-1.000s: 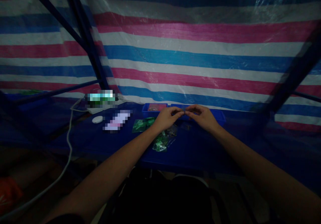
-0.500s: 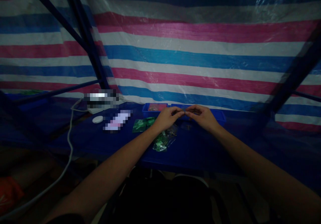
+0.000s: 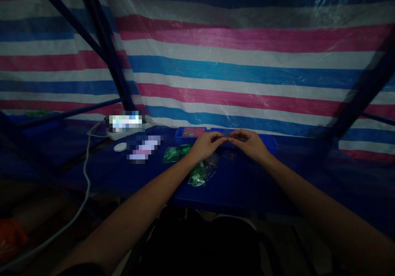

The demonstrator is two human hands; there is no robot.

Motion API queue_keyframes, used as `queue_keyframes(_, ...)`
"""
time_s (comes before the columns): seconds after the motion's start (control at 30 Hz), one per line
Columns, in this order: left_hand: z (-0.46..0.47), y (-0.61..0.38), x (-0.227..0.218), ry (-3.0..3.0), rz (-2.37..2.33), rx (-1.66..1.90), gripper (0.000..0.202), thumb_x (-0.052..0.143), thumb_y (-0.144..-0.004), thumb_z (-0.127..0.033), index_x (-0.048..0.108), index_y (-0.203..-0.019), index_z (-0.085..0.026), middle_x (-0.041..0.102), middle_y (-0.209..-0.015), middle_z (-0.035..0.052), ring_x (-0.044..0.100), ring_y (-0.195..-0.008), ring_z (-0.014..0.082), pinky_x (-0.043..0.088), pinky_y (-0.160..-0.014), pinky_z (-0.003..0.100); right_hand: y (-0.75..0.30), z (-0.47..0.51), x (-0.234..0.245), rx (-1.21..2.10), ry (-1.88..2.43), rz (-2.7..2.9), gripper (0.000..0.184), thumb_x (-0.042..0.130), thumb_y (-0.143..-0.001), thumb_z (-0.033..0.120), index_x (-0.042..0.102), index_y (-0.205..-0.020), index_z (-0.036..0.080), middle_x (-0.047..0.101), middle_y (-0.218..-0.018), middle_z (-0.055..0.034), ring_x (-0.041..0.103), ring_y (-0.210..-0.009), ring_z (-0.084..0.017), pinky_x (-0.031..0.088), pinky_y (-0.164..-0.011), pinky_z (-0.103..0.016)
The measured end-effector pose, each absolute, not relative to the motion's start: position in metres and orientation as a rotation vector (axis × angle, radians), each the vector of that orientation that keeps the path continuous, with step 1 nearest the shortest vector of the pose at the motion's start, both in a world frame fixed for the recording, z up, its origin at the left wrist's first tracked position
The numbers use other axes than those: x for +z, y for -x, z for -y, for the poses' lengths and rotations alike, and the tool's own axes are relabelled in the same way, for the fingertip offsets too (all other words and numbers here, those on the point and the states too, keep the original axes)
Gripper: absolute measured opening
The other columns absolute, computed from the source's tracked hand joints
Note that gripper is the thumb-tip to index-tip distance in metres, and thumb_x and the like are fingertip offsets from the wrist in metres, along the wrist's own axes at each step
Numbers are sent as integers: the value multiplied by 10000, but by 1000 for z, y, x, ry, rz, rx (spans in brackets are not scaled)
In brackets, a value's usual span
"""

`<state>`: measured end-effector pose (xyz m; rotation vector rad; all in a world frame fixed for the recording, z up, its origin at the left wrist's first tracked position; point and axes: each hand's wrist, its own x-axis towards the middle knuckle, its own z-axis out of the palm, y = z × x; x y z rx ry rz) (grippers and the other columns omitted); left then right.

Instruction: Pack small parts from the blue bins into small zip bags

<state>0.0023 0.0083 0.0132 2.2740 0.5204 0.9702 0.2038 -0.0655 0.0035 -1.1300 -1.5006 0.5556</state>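
Note:
My left hand and my right hand meet over the table, with thumbs and forefingers pinched close together. Between them they appear to hold the top edge of a small clear plastic bag; a few dark, thin bits show faintly in it. Dim light blurs its outline. Beneath my left wrist lie several small clear bags with green pieces and brass-coloured pins or screws. More green packets rest left of that wrist, partly covered by it.
Blue trays stand at the back; the left tray holds reddish packets, and the right tray is behind my hands. On the left are a blurred-out phone, a white round object, a power strip and a white cable.
My hands stay in nearly the same place, still pinched together. The blurred-out screen at the back left looks brighter.

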Motion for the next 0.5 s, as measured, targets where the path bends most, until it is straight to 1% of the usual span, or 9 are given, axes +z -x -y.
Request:
queue_keyframes(0.23,-8,-2,13,-2285,-532,964,311,576,-954,-444,734,-985,-178,740,-904,54,661,-824,187,502,-723,307,-204,65,3,571,1124,1508,284,759,-793,444,723,-982,235,743,-953,-59,692,-818,-212,576,-765,-371)
queue_keyframes(0.43,-6,-2,14,-2271,-536,983,296,584,-954,-433,736,-1022,-189,752,-944,59,675,-847,194,515,-749,319,-203,66,4,549,1118,1506,271,765,-793,410,720,-989,228,743,-952,-55,696,-822,-210,569,-814,-389)
queue_keyframes(0.5,-7,-3,13,-2256,-527,993,283,600,-947,-426,731,-1039,-192,755,-969,67,682,-856,196,526,-761,327,-203,66,4,542,1125,1510,267,760,-797,403,721,-995,229,743,-946,-54,693,-814,-209,569,-808,-390)
